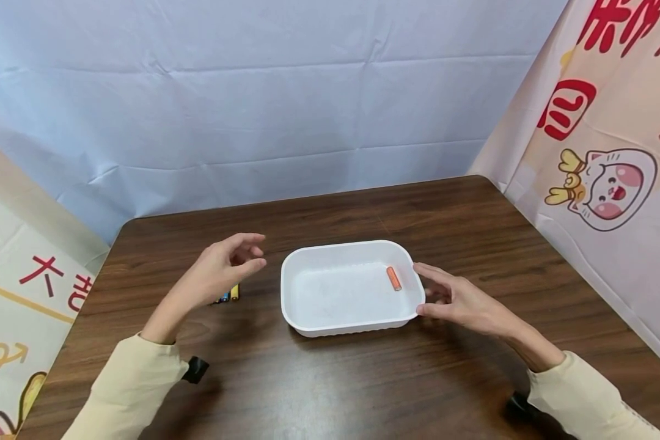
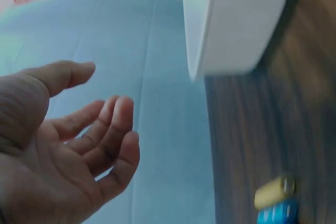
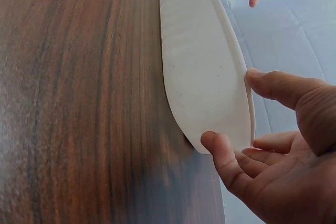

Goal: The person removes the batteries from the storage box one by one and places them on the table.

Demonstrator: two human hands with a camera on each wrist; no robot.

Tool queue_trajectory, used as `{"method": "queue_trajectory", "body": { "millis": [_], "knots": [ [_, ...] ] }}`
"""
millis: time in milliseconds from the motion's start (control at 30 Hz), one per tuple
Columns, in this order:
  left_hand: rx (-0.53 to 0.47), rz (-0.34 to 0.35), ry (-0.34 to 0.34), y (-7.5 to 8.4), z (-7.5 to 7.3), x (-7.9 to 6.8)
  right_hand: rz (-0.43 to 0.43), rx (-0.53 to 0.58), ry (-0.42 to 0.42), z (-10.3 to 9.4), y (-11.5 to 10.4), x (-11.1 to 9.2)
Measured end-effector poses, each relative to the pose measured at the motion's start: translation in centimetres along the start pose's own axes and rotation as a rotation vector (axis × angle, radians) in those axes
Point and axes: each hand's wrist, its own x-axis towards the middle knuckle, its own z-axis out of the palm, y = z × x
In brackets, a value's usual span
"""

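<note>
A white plastic tub sits on the table with one orange battery inside, near its right end. My right hand holds the tub's right end, with thumb and fingers spread along the rim and outer wall. In the right wrist view, the thumb tip rests at the rim. My left hand hovers to the tub's left, fingers loosely bent and holding nothing. Below it lie a yellow battery and a blue battery, partly hidden behind that hand in the head view.
The brown wood-grain table reaches back to a pale cloth backdrop. Printed cloth hangs at the right, with more at the left. Dark bands show at both sleeve cuffs.
</note>
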Motion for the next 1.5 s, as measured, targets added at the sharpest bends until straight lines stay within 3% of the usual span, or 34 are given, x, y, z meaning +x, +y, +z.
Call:
{"method": "queue_trajectory", "body": {
  "millis": [133, 467, 667, 1033, 1333, 1500],
  "knots": [
    [-0.028, 0.016, 0.009, 1.5, 2.2, 1.1, -0.007, 0.022, -0.009, 0.0, 0.1, 0.0],
    [-0.062, -0.006, -0.057, 5.1, 8.1, 3.6, -0.001, 0.0, 0.001, -0.2, 0.1, 0.0],
    [-0.059, 0.038, -0.068, 6.8, 11.6, 5.4, 0.003, -0.002, 0.004, -0.2, 0.2, 0.0],
    [-0.014, -0.007, -0.142, 9.6, 15.9, 8.5, 0.006, 0.012, -0.005, -0.2, 0.3, 0.1],
    [0.064, -0.072, -0.183, 9.7, 18.6, 10.2, -0.003, 0.047, -0.018, -0.1, 0.3, 0.1],
    [0.101, -0.054, -0.187, 9.2, 19.7, 10.9, -0.012, 0.043, -0.015, 0.0, 0.5, 0.1]
  ]
}}
